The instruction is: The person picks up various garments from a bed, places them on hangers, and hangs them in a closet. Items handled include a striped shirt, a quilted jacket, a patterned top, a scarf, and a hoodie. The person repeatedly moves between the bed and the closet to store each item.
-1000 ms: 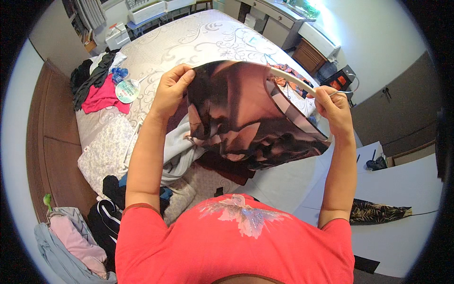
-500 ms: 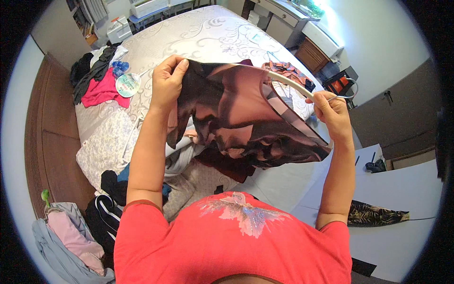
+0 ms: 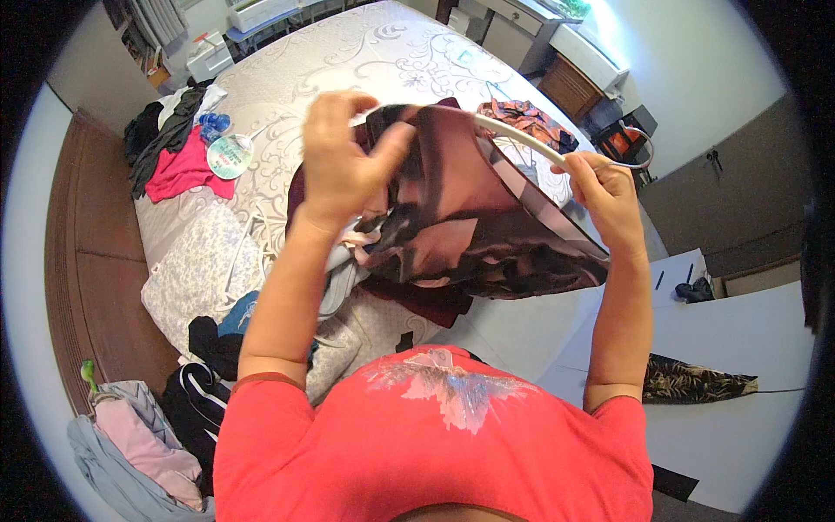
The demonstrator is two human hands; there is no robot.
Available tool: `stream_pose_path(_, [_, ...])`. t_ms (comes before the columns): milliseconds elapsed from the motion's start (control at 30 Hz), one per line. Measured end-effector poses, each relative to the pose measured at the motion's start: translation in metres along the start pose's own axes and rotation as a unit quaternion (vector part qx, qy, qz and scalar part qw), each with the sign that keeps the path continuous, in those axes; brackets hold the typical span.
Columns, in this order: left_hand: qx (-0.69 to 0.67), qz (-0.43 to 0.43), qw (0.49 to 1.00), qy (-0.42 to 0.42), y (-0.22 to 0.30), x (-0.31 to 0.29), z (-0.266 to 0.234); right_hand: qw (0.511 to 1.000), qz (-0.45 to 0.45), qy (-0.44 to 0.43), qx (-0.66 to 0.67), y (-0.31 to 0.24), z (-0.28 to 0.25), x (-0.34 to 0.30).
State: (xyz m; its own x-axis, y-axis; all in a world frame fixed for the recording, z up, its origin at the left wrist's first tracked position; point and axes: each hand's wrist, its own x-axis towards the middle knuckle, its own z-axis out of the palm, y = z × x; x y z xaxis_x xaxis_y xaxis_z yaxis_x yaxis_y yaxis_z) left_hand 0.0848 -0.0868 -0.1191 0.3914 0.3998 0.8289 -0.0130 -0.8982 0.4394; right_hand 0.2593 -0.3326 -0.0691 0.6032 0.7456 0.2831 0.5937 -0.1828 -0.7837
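Note:
A thin dark brown and dusky pink patterned top (image 3: 439, 178) hangs in front of me above the bed. A pale clothes hanger (image 3: 520, 139) runs along its upper edge, partly inside the garment. My right hand (image 3: 606, 196) is closed round the hanger near its metal hook, at the top's neck opening. At the garment's left shoulder, my left hand (image 3: 341, 170) has its thumb spread from its fingers and is slightly blurred. Dark maroon cloth (image 3: 426, 300) shows below and behind the top.
The bed (image 3: 365, 52) has a pale swirled cover. At its left lie dark and bright pink clothes (image 3: 183, 165) with a round fan (image 3: 230, 157). Patterned orange clothing (image 3: 526, 122) lies at the right edge. More garments (image 3: 143, 444) are heaped at lower left; a dark leafy-print cloth (image 3: 696, 381) is at right.
My left hand has let go of the top's left shoulder and opened, shifting slightly right. The garment's left side has sagged inward. My right hand stays on the hanger.

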Motion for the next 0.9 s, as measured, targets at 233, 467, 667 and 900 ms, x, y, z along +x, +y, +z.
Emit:
stream_pose_path(233, [0.085,-0.048,0.992,0.080,0.034,-0.017,0.063,0.999,0.000,0.043,-0.029,-0.023,0.036,-0.005])
stream_pose_path(467, [0.079,-0.018,0.995,0.050,0.003,-0.035,0.082,0.984,-0.070,0.068,-0.148,-0.002,0.048,-0.015])
stream_pose_path(667, [-0.012,-0.101,0.994,-0.034,0.006,-0.046,0.076,0.931,-0.044,-0.090,-0.352,0.008,0.042,-0.012])
stream_pose_path(900, [-0.043,-0.162,0.981,-0.102,0.022,-0.040,0.077,0.927,-0.006,-0.099,-0.362,0.033,0.067,-0.016])
